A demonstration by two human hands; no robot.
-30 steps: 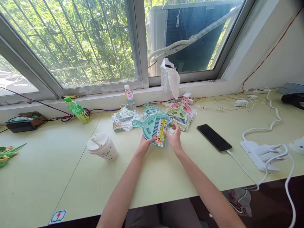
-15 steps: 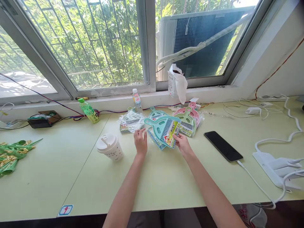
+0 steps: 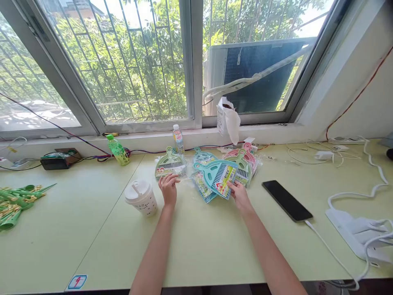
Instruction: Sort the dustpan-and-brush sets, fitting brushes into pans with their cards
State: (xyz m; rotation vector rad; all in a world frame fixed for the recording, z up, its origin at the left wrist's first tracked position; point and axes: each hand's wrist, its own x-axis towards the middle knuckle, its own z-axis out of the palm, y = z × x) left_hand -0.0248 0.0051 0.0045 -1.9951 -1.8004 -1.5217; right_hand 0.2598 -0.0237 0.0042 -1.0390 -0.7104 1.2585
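Note:
My right hand [image 3: 240, 193] pinches the lower right edge of a teal dustpan-and-brush set [image 3: 211, 174] with a printed card. That set lies tilted over other packaged sets, a blue one [image 3: 201, 187] beneath it and a green one [image 3: 244, 164] behind. A pink set [image 3: 250, 155] shows at the back of the pile. My left hand [image 3: 168, 190] has its fingers spread at the near edge of a green packaged set [image 3: 169, 164] in clear film; whether it touches that set I cannot tell.
A lidded paper cup [image 3: 143, 198] stands close to my left forearm. Behind are a green bottle [image 3: 118, 150] and a clear bottle [image 3: 178, 139]. A phone [image 3: 287, 200] on a cable and a power strip [image 3: 353, 231] lie right. Green plastic pieces [image 3: 18, 205] lie far left.
My left hand has moved left, toward the green set. The crumpled clear film over that set has shifted, showing its handle. My right hand keeps its hold; the camera view has tilted up slightly.

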